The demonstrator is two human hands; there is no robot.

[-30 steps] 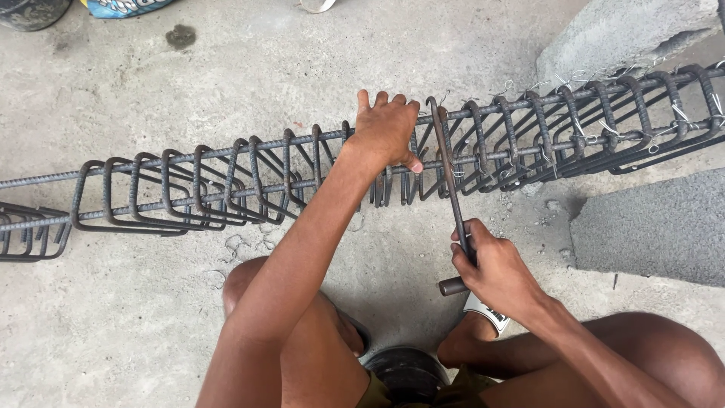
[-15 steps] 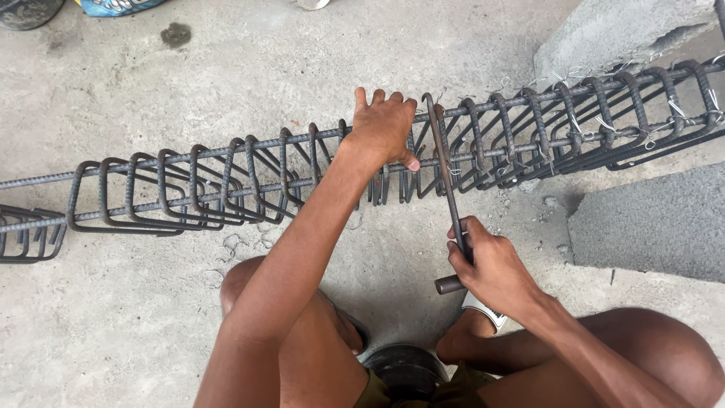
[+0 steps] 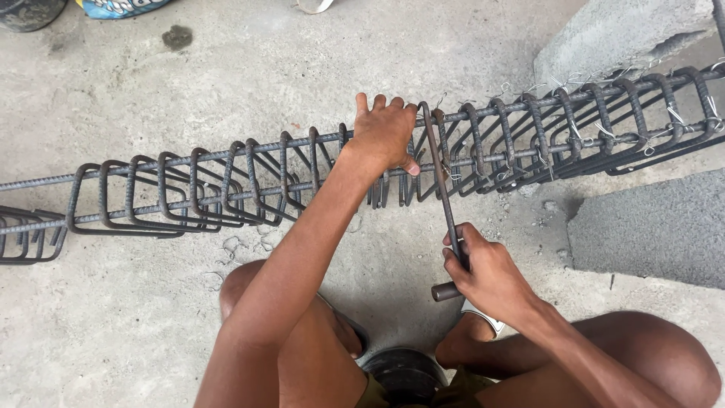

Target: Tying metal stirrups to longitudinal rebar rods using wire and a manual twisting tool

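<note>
A long rebar cage [image 3: 226, 181] of dark steel bars and square stirrups lies across the concrete floor, left to right. My left hand [image 3: 385, 132] grips the cage at its middle, fingers over the top bar and a stirrup. My right hand [image 3: 487, 272] is closed around the handle of a thin hooked metal tying tool [image 3: 442, 189]. The tool's hooked tip reaches up to the cage's top bar just right of my left hand. Thin light wire ties [image 3: 649, 147] show on the stirrups to the right.
Two grey concrete blocks [image 3: 649, 227] carry the cage's right end. Loose wire scraps [image 3: 242, 249] lie on the floor under the cage. My bent knees [image 3: 249, 287] are at the bottom of the view. A dark container edge [image 3: 30, 11] sits at the top left.
The hooked tool's tip has shifted slightly left along the top bar toward my left hand. Both hands keep their grips.
</note>
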